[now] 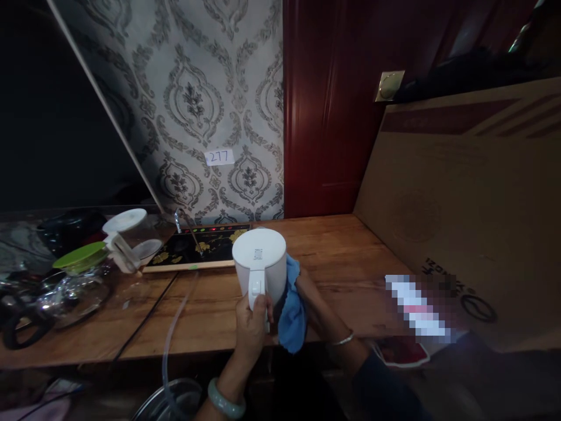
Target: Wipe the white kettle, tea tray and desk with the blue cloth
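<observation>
A white electric kettle point(275, 270) with a closed lid is upright at the front middle of the wooden table point(342, 251). My left hand point(250, 324) is wrapped round its handle, thumb on top. On the kettle's right side a blue cloth point(293, 318) lies against the wall of it. My right hand point(302, 286) presses that cloth to the kettle; most of its fingers are hidden behind the cloth. Whether the kettle's base touches the table I cannot tell.
Behind the kettle lies a black tea tray point(219, 244) with gold leaves and a curved tap point(177, 219). Glass pots, one with a green lid point(81, 255), stand left. A clear hose point(169, 339) hangs over the edge. A large cardboard box point(460, 210) leans at right.
</observation>
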Available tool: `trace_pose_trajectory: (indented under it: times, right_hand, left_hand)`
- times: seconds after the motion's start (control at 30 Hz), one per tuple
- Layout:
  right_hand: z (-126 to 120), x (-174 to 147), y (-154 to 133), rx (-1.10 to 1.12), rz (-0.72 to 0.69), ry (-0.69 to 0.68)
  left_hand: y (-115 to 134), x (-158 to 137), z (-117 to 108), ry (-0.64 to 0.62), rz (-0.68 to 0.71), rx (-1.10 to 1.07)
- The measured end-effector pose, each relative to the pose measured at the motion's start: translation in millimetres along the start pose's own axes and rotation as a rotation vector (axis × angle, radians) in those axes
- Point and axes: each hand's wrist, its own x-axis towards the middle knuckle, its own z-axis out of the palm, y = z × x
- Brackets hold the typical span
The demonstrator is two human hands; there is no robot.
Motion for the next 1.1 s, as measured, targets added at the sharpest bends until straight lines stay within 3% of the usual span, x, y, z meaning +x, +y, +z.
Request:
trace_pose_trajectory:
  times: [0.07,0.17,0.33,0.43,0.5,0.63,0.73,0.87,1.03,1.1]
  right_hand:
    - [1,-12,-2,-0.014,0.015,0.055]
    - [6,-32,-17,-0.028,-0.072,0.17]
    - [18,-54,-51,-0.158,-0.438,0.178]
    - [25,-63,-41,-0.355,-0.646,0.186]
    - [28,-73,-19,-0.472,-0.673,0.198]
    - [18,-98,29,-0.617,-0.638,0.145]
    - [2,-109,42,-0.653,-0.603,0.041]
    - [-20,-98,26,-0.475,-0.451,-0.051]
    - [-26,-46,-14,0.047,-0.064,0.283]
    - [-17,-24,-23,0.204,-0.044,0.255]
  left_hand:
    - [-2,-1,0,0.022,0.005,-0.007]
    - [-4,-2,1,0.027,0.008,-0.01]
    - [-1,-2,1,0.086,0.041,0.019]
    - [0,-2,1,0.126,0.071,0.029]
    - [-1,-3,1,0.106,0.051,0.001]
    - [-6,-4,1,0.065,0.027,-0.047]
    - [-9,-4,1,0.038,0.044,-0.052]
    - [-10,-3,0,0.024,0.064,-0.045]
    - [-6,-3,1,0.037,0.095,-0.001]
    - [-4,-3,2,0.033,0.101,0.005]
